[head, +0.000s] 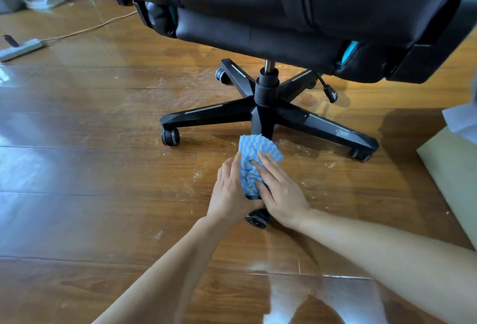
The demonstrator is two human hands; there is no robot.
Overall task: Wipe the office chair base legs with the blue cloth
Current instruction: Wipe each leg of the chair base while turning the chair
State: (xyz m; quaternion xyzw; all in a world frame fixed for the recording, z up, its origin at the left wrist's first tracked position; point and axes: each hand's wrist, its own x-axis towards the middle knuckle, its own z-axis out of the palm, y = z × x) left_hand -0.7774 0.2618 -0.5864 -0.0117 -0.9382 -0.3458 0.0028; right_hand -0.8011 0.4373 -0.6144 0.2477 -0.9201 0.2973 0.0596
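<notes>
Hands meet on the nearest leg of the chair base. The left hand [232, 189] lies against the left side of the blue cloth [249, 166] with its fingers fairly straight and close together. The right hand [281, 194] presses on the cloth's right side, fingers spread and only slightly bent — neither hand curls tight round it. The cloth, striped blue and white, is draped over that leg and bunched between the two palms, its far edge reaching toward the hub. Just below the hands the leg's caster [256, 218] pokes out, resting on the wooden floor [103, 194]. Beyond, the black chair base [265, 106] spreads its other legs, each with a pale strip on top, under the black seat [284, 14]. White dust speckles the floor around the base — thickest near the cloth. Far left lie a grey power strip [22, 48] and its cord [90, 28].
</notes>
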